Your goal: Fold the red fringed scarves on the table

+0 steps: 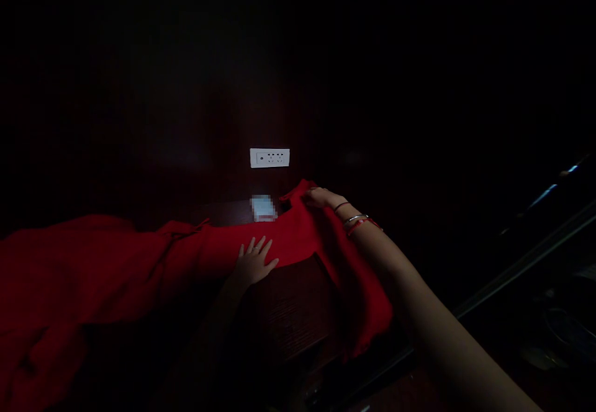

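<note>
A long red cloth (293, 232) runs across a dark wooden surface, bunched in loose folds at the left and hanging over the front edge at the right. My left hand (255, 264) lies flat on its middle, fingers spread, with a ring on one finger. Farther right, my right hand (321, 197) has its fingers bent onto the far corner of the cloth, pinching the fabric. Bangles and a red string circle that wrist. Whether the cloth is a garment or a scarf I cannot tell.
A white wall socket (270, 158) sits on the dark wall behind. Just beyond the cloth lies a small, pale, blurred-out rectangle (263, 208). The dark wooden surface (298, 303) shows below my left hand. A slanted edge (526, 267) crosses the lower right; most surroundings are too dark to make out.
</note>
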A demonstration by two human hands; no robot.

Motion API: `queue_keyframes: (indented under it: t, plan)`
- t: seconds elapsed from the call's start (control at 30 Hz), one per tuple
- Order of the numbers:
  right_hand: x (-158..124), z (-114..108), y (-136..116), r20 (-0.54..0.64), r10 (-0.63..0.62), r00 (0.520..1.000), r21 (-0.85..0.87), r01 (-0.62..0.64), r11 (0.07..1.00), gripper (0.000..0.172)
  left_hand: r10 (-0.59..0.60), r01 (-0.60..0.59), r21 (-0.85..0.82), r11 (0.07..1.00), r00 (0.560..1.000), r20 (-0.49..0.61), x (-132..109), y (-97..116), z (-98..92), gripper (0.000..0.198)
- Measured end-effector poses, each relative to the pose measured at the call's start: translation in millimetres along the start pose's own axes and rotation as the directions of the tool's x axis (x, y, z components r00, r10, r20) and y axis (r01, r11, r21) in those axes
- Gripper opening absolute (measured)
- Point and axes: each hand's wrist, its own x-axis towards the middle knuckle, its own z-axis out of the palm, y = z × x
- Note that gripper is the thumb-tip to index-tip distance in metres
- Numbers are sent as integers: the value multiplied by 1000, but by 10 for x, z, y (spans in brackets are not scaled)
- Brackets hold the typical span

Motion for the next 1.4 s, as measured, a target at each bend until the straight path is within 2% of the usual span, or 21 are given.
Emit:
queue_keyframes:
  t: [0.13,0.23,0.33,0.4,0.47,0.5,0.57,0.6,0.67,0.77,0.87,0.93,1.0,1.1,1.2,1.3,1.4]
  plan:
    - [77,-25,114,66,-59,996,-12,60,998,23,-104,105,-10,994,992,66,-14,-3,-21,74]
    - [45,-91,203,88,-120,989,-24,123,992,21,-139,141,-42,989,989,48,-49,-4,-6,80]
    - [-66,-266,250,56,-182,982,-47,184,982,22,-203,198,-97,975,978,-49,-4,-6,-107,76]
    - [-184,-445,246,35,-215,976,-52,217,975,21,-212,192,-131,973,963,-168,134,-8,-309,71]
    - [-321,-655,217,1,-250,968,-56,250,967,20,-77,39,-144,989,961,-267,355,-7,-604,71]
    - [-390,-764,195,-27,-266,964,-62,264,963,19,14,-56,-172,983,971,-240,477,-5,-765,71]
    - [-521,-973,146,-87,-287,954,-71,282,957,19,227,-229,-308,923,973,-41,695,4,-1063,62]
    - [-582,-1068,122,-110,-295,949,-73,288,955,19,307,-263,-398,879,950,51,771,11,-1184,57]
    - [-697,-1234,80,-134,-304,943,-69,297,952,19,417,-295,-522,800,899,130,830,28,-1355,44]
    - [-862,-1423,51,-155,-295,943,-43,292,956,21,448,-320,-596,737,891,76,706,57,-1488,30]
    - [-1029,-1542,53,-137,-269,953,13,273,962,24,352,-288,-659,695,935,-38,480,44,-1646,28]
    - [-1126,-1566,49,-70,-255,964,71,260,963,25,272,-278,-669,689,955,-117,355,-11,-1833,25]
    - [-1190,-1531,30,23,-239,971,127,234,964,23,245,-292,-644,707,955,-165,263,-96,-2070,24]
    - [-1208,-1385,-26,110,-220,969,149,203,968,21,248,-288,-586,757,957,-150,153,-220,-2406,29]
    - [-1171,-1223,-91,56,-203,977,94,198,976,20,252,-267,-477,837,963,-96,55,-283,-2594,35]
    - [-1147,-1145,-148,-53,-167,985,38,169,985,20,270,-269,-326,906,962,-44,-6,-305,-2637,32]
    - [-1157,-1136,-179,-117,-111,987,62,118,991,26,269,-269,-224,937,963,-30,-23,-329,-2645,28]
